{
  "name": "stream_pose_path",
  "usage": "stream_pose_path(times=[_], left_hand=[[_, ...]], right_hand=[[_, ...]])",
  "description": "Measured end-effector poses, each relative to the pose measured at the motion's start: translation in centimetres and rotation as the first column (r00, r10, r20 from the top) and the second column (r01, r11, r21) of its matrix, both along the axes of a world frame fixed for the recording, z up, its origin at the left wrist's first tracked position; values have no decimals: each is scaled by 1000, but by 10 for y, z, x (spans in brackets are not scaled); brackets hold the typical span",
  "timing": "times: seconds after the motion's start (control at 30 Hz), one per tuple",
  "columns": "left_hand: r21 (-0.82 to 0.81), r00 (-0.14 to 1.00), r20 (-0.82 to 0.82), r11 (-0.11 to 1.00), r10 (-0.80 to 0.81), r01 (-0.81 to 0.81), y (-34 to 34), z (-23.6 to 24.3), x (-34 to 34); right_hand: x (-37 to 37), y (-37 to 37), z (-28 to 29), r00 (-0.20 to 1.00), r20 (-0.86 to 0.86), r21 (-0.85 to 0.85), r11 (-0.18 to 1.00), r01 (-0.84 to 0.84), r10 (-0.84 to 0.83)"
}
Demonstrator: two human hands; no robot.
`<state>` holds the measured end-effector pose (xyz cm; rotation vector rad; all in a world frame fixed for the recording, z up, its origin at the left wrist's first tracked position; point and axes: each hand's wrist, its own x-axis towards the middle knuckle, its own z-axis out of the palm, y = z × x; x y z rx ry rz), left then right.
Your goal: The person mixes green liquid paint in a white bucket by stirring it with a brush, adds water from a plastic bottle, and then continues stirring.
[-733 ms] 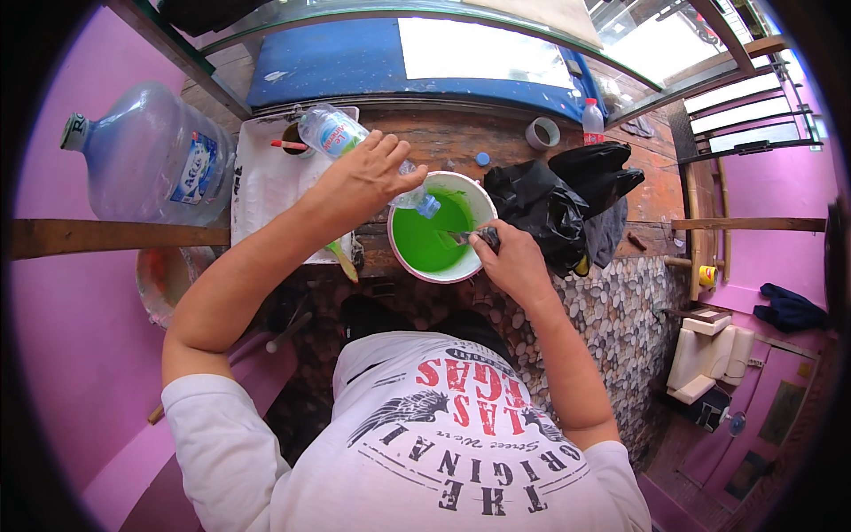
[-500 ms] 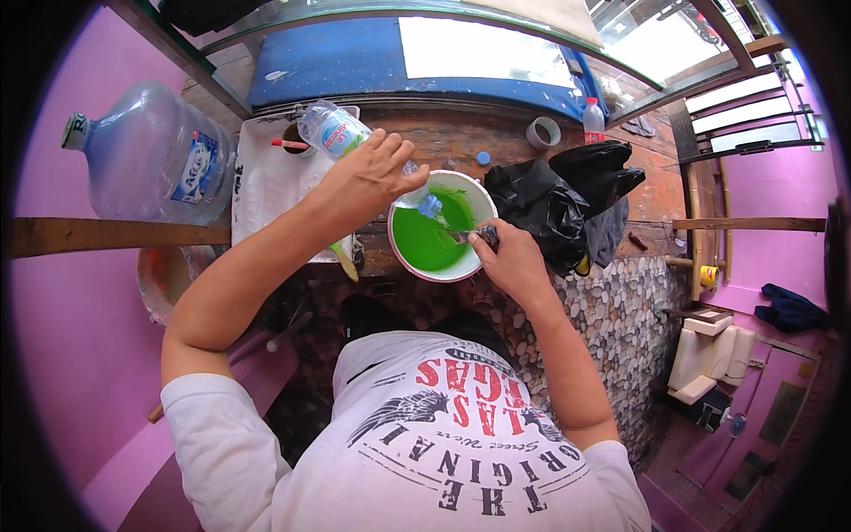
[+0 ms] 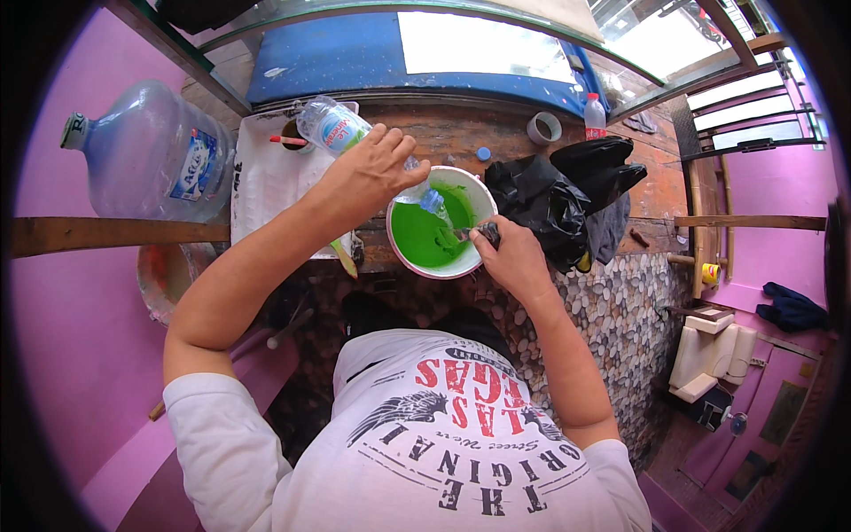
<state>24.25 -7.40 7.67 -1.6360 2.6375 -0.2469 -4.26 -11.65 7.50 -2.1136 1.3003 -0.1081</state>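
A white bucket [image 3: 487,197] with bright green paint [image 3: 424,236] inside stands at the table's near edge. My left hand [image 3: 376,165] is wrapped round a clear plastic water bottle [image 3: 330,124], tilted down to the right. Its blue-ringed mouth hangs over the paint, and a clear stream appears to run from it. In my right hand [image 3: 514,257], at the bucket's right rim, is a dark-handled scraper [image 3: 486,234]. Its metal blade reaches over the rim to the paint; the tip is partly lost in green.
Right of the bucket lies a black plastic bag [image 3: 541,199]. Behind are a blue cap [image 3: 483,153], a grey cup [image 3: 543,129] and a small bottle [image 3: 594,115]. On the left are a white paint tray [image 3: 257,195], a brush [image 3: 288,140] and a large water jug [image 3: 146,160].
The scraper's blade has shifted slightly in the paint, whose surface now shows a ridge near it. The bottle stays tilted over the bucket, almost unmoved.
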Motion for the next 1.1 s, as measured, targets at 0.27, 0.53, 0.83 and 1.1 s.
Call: stream_pose_path(times=[0.27,0.53,0.83,1.1], left_hand=[[44,977,-214,999,16,-7,-12,-8,9],[205,869,-482,979,114,-15,-26,-10,23],[104,640,-727,961,249,-256,-75,-53,42],[274,247,-896,898,369,-346,-115,-127,33]], right_hand=[[1,-2,2,1000,-8,12,1000,11,-11],[4,-8,0,1000,-16,-17,1000,-16,16],[42,-14,-54,975,-113,-344,913,-218,190],[64,14,-53,886,19,-199,870,-450,463]])
